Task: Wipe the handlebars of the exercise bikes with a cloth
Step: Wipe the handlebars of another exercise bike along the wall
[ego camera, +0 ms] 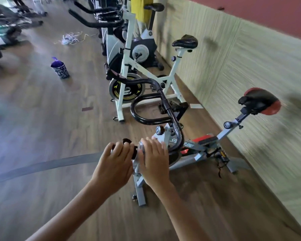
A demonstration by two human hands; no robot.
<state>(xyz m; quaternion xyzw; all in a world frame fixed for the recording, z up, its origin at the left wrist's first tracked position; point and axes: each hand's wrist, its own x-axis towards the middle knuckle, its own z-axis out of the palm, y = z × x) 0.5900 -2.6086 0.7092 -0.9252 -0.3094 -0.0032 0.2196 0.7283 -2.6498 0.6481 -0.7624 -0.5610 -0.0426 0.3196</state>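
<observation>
The nearest exercise bike [205, 148] is grey with a red and black saddle and a black looped handlebar [146, 101]. My left hand [116, 162] grips the near end of that handlebar, fingers curled over the black grip. My right hand [155, 157] sits just to its right on the same bar, wrapped over a pale cloth [140, 148] that covers the bar. Only a small strip of the cloth shows beside my fingers.
A white bike [129, 70] stands behind the near one, with more bikes in a row along the striped wall [241, 70]. A purple-filled cup [60, 68] and a tangle of cords [69, 39] lie on the wooden floor to the left.
</observation>
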